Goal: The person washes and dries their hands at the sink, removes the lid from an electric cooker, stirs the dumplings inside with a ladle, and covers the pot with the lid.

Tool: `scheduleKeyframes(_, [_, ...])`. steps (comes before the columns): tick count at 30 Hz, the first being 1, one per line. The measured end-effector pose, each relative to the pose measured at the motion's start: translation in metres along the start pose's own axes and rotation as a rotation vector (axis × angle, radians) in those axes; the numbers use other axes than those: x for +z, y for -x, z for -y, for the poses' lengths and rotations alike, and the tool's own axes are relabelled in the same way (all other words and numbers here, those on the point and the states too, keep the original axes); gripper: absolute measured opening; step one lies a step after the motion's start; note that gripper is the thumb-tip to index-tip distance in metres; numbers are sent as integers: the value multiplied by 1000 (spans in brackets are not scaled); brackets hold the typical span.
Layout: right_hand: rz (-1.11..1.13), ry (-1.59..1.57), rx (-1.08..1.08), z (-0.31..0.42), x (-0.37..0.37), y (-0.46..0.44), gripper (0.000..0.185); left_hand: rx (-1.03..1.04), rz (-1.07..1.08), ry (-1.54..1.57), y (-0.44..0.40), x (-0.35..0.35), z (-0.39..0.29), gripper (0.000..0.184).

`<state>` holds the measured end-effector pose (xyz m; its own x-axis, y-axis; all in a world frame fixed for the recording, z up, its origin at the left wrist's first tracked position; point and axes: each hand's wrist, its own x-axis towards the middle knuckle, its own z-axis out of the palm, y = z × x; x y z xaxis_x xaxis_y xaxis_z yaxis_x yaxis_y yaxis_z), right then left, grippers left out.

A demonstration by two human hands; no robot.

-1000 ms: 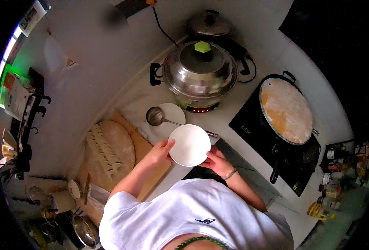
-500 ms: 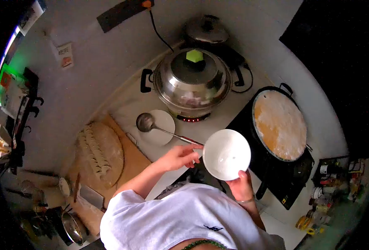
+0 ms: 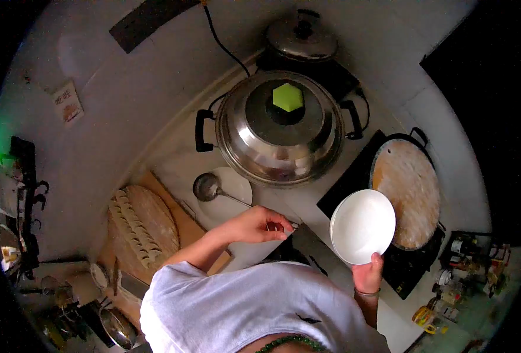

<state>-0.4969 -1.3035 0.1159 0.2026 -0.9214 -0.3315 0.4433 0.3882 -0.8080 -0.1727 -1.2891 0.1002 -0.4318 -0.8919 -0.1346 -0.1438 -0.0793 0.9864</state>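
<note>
My right hand (image 3: 367, 275) holds a white bowl (image 3: 363, 226) by its lower edge, with the bowl's inside facing up. A second rim line shows along its left side; I cannot tell if two bowls are stacked. My left hand (image 3: 263, 225) is closed around the handle of a metal ladle (image 3: 206, 187), and the handle's tip shows past the fingers. The ladle's head rests on a white plate (image 3: 232, 197). Just behind the plate stands a large lidded steel pot (image 3: 281, 126) with a green knob.
A floured pan (image 3: 410, 191) sits on a black cooktop (image 3: 346, 185) at the right. On the left, a wooden board (image 3: 169, 191) bears rows of dumplings (image 3: 134, 229). Behind the pot is another lidded pot (image 3: 302, 40). Bottles and jars (image 3: 455, 282) stand at the lower right.
The bowl has moved right, first held in both hands, now in my right hand only. My left hand has let go of it and closed over the ladle's handle.
</note>
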Motion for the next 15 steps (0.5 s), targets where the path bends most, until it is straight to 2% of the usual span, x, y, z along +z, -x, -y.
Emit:
scheduleKeyframes(4, [2,-25,15,1,1,-9,68,-29,76,-3,-1,-10,-6,25])
scheduleKeyframes(11, [-4,-64,3,5,4,-17,67,-35,83,41,3,-24,-18,24])
scheduleKeyframes(13, [11,-82,9,6,0,-18,67,31,74,18,2,-26,-18,23])
scheduleKeyframes(15, [3,9,75,8,-5,-18,74,58,58,26,3,-27,-21,23])
